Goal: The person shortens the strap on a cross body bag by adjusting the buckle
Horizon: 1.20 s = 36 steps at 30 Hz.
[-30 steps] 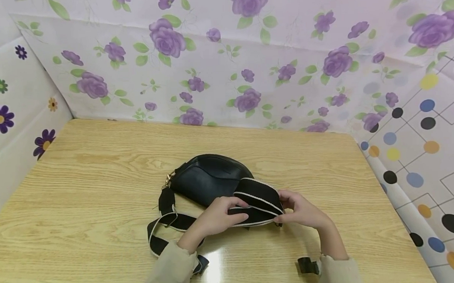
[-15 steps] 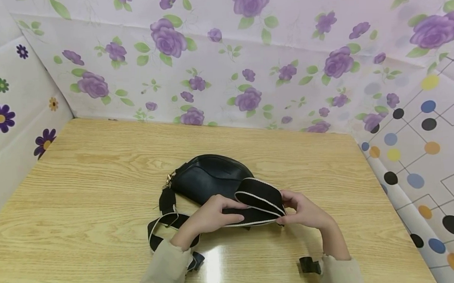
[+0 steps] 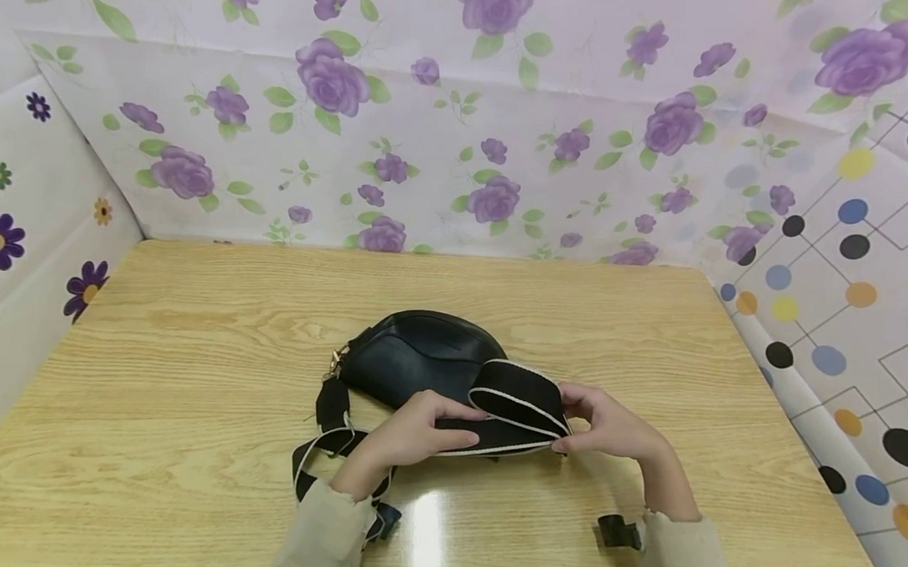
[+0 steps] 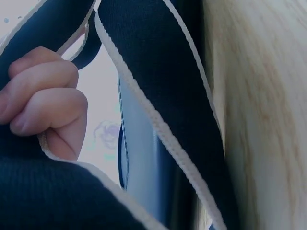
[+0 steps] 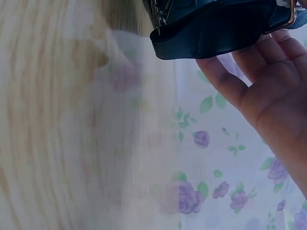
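A black half-moon bag (image 3: 419, 356) lies on the wooden table, its strap hooked on by a gold clasp (image 3: 338, 358) at the left end. The wide black strap (image 3: 514, 390) with white edging is doubled into a loop in front of the bag's right part. My left hand (image 3: 422, 435) pinches the lower layer of the strap; in the left wrist view its fingers (image 4: 53, 96) curl over the webbing. At the loop's right end, my right hand (image 3: 609, 424) holds the strap between thumb and fingers. The right wrist view shows its fingers (image 5: 223, 81) against a dark leather tab (image 5: 211, 36).
More strap (image 3: 306, 472) lies loosely coiled left of my left hand. Beneath each wrist a dark wrist mount (image 3: 619, 531) shows. Purple-flowered cloth (image 3: 419, 151) stands behind the table (image 3: 202, 367), with a dotted cloth (image 3: 839, 345) on the right.
My left hand has slid slightly left along the strap, away from the right hand. The strap's loop stands a little wider. The right hand and the bag have hardly moved.
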{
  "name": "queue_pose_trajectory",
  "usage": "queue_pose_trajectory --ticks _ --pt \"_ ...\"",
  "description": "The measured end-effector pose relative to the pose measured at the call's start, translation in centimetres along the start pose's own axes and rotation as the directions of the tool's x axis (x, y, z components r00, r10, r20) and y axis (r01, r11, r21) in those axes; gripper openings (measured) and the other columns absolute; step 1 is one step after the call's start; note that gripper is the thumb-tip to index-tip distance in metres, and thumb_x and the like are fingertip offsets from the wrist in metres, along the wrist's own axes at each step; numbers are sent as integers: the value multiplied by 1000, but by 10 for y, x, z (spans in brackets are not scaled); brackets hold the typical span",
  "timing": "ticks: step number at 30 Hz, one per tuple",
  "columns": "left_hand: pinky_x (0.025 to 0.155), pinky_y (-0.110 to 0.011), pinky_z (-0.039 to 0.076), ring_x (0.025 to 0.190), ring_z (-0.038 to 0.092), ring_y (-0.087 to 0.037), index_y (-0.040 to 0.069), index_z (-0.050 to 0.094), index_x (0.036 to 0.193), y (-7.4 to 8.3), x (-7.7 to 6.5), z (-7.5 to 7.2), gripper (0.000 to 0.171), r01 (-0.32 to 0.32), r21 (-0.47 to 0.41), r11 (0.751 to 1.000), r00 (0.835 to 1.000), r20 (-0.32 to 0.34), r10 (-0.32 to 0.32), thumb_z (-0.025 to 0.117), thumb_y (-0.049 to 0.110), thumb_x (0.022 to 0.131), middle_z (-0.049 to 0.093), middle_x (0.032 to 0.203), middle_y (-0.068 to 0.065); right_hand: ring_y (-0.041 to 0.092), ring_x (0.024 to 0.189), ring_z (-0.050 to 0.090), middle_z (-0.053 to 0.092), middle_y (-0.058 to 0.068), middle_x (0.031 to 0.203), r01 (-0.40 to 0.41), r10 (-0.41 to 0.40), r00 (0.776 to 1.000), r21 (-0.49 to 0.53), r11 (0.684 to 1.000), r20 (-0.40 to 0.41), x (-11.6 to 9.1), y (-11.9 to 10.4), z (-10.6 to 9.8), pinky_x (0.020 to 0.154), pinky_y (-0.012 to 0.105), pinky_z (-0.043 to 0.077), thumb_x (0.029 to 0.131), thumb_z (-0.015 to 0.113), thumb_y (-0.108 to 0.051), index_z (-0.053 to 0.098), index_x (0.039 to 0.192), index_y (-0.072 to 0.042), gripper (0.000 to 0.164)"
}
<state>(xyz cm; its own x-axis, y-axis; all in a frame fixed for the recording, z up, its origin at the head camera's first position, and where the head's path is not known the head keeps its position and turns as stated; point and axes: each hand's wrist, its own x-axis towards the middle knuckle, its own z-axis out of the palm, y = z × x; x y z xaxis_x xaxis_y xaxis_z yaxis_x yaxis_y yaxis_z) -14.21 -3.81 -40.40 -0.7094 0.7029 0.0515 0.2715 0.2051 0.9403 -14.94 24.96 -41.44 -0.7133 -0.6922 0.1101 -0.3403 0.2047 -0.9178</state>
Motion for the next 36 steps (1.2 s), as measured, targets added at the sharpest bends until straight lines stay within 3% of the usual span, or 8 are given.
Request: queue_pose_trajectory --ticks 8,20,27,33,35,36 --pt "82 -25 43 102 54 -15 -1 61 112 -4 -7 -9 31 25 26 999 1000 -12 -25 62 15 85 60 110 -9 20 86 57 58 12 97 -38 38 999 -1 999 -7 0 -1 0 78 31 44 72 68 3 55 104 1 34" --pt "84 -24 42 106 52 -17 -2 60 113 -6 -10 -15 33 -26 34 999 1000 12 26 61 16 86 59 112 -10 20 89 57 59 10 100 -42 42 999 -3 999 -1 0 -2 2 79 34 45 71 69 4 55 105 -2 38" --pt "82 -25 43 106 53 -20 -4 59 114 -8 -15 -22 34 -30 33 999 1000 10 30 60 16 87 58 114 -13 17 84 57 59 5 97 -38 37 999 -29 999 -29 -2 -1 -2 76 30 45 70 69 5 55 103 -1 37" --pt "80 -24 44 100 54 -12 -4 59 114 -11 -18 -27 34 -46 38 998 999 9 45 60 16 87 58 114 -13 17 85 57 58 6 98 -46 46 999 -25 999 -26 -2 -1 -4 77 30 45 71 69 5 54 105 1 37" --pt "77 -24 44 84 56 -7 -5 58 114 -11 -21 -29 34 -43 31 999 999 9 43 60 15 86 58 114 -13 17 85 57 58 6 97 -46 45 999 -25 999 -27 -3 -1 -4 76 30 45 71 68 5 54 104 2 36" --pt "77 -24 44 85 56 -6 -5 58 114 -11 -22 -30 34 -40 26 999 999 8 39 60 15 86 58 114 -13 17 84 57 58 6 97 -53 52 998 -22 998 -32 -3 -1 -4 76 30 45 71 69 5 55 104 1 36"
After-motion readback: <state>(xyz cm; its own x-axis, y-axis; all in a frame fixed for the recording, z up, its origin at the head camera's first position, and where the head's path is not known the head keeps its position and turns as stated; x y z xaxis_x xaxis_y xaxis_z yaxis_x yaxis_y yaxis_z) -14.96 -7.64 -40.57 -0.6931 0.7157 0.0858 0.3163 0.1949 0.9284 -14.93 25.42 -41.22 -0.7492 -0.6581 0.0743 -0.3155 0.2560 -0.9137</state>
